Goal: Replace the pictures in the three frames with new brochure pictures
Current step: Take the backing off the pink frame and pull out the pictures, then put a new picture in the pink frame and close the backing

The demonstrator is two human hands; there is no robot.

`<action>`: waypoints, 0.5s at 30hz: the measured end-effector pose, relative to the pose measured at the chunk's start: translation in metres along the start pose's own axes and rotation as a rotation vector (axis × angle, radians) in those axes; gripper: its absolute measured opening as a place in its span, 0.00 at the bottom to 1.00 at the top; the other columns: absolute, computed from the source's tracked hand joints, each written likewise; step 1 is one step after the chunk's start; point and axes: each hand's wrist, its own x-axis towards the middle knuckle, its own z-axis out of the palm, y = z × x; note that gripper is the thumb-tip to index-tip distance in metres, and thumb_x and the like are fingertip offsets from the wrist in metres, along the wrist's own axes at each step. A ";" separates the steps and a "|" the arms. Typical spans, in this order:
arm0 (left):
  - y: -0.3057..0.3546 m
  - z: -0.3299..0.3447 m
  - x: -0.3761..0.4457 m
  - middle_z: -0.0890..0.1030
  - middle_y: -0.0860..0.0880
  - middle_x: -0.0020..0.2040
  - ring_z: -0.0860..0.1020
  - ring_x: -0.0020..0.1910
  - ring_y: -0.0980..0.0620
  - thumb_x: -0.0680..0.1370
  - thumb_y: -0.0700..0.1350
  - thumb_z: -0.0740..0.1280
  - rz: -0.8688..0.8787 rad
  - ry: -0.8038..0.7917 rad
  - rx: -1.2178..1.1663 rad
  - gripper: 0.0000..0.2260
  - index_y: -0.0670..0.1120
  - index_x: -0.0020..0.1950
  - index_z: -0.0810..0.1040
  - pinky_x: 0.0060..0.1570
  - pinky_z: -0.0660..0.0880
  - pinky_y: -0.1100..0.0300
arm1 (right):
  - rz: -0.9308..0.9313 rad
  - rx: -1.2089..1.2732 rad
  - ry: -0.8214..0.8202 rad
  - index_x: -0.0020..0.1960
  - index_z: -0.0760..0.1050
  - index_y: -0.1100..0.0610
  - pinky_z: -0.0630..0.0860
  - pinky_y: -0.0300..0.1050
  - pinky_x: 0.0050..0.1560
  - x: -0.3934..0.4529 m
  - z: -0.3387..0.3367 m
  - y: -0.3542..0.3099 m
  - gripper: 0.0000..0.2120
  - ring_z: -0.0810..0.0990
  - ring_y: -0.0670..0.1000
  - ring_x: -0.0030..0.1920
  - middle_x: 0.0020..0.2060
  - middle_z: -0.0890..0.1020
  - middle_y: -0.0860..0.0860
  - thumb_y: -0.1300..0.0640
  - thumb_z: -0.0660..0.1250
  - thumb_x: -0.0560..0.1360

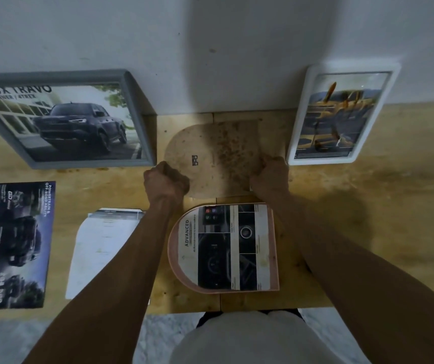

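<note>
**Backing board in both hands, arched frame waiting below**

The worktop (368, 206) carries everything, so I place the rest from the arched frame (223, 248) lying face up just in front of me, a brochure picture already laid in it. Up and to its left, the grey frame (63, 119) with the truck picture leans on the wall. Up and to its right stands the white frame (342, 114). Far left of it lies a dark brochure page (13, 243), and just beside its left edge a pale sheet (100, 248).

Directly beyond the arched frame sits the backing board (216, 156), same arched outline, its curved end pointing left and straight end right, so its long axis runs left to right, matching the frame. My left hand (164, 182) is clenched on the board's near left edge; my right hand (271, 174) has its grip on the near right corner. Both are equally near. The frame lies straight back toward me from the board, so I judge the next move to be a short pull toward me, keeping the curve left.
</note>
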 end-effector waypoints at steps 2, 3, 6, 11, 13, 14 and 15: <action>0.007 -0.007 -0.012 0.82 0.41 0.48 0.82 0.50 0.37 0.59 0.51 0.73 0.014 -0.022 -0.030 0.14 0.48 0.40 0.78 0.50 0.82 0.45 | -0.006 0.027 0.003 0.67 0.72 0.59 0.74 0.55 0.62 -0.007 0.001 0.002 0.25 0.73 0.62 0.61 0.60 0.73 0.60 0.56 0.67 0.72; 0.008 -0.011 -0.019 0.82 0.41 0.48 0.81 0.52 0.36 0.59 0.53 0.73 0.021 -0.032 -0.032 0.17 0.48 0.43 0.79 0.52 0.81 0.44 | 0.002 0.052 0.010 0.68 0.71 0.59 0.73 0.53 0.63 -0.012 0.002 0.003 0.25 0.72 0.62 0.62 0.61 0.73 0.60 0.55 0.68 0.72; 0.003 -0.022 -0.042 0.80 0.41 0.60 0.78 0.60 0.40 0.69 0.51 0.76 0.095 0.013 0.094 0.27 0.41 0.64 0.76 0.59 0.78 0.47 | -0.004 0.062 0.076 0.70 0.71 0.59 0.74 0.50 0.60 -0.031 0.004 0.009 0.25 0.75 0.60 0.61 0.60 0.76 0.60 0.57 0.68 0.73; -0.035 -0.038 -0.085 0.79 0.52 0.42 0.76 0.42 0.54 0.76 0.43 0.73 0.093 -0.045 -0.089 0.19 0.42 0.65 0.75 0.46 0.75 0.69 | -0.005 0.137 0.119 0.69 0.71 0.58 0.73 0.47 0.60 -0.085 0.017 0.025 0.23 0.74 0.59 0.62 0.61 0.76 0.58 0.60 0.67 0.75; -0.056 -0.041 -0.107 0.78 0.55 0.40 0.77 0.43 0.54 0.76 0.43 0.73 0.148 -0.033 -0.013 0.15 0.44 0.62 0.78 0.48 0.73 0.66 | 0.009 0.145 0.123 0.70 0.70 0.58 0.69 0.42 0.56 -0.112 0.025 0.036 0.22 0.74 0.57 0.61 0.60 0.76 0.57 0.59 0.68 0.76; -0.069 -0.040 -0.117 0.79 0.54 0.42 0.77 0.45 0.52 0.76 0.44 0.73 0.172 -0.033 0.031 0.14 0.45 0.60 0.79 0.48 0.70 0.65 | 0.019 0.148 0.124 0.70 0.70 0.58 0.69 0.41 0.56 -0.125 0.029 0.041 0.23 0.74 0.55 0.61 0.60 0.76 0.56 0.59 0.68 0.76; -0.083 -0.038 -0.124 0.79 0.53 0.42 0.78 0.45 0.51 0.76 0.45 0.73 0.183 -0.036 0.063 0.13 0.44 0.59 0.80 0.47 0.69 0.64 | 0.037 0.156 0.123 0.71 0.69 0.58 0.69 0.42 0.57 -0.138 0.033 0.046 0.23 0.74 0.55 0.61 0.61 0.76 0.56 0.60 0.68 0.77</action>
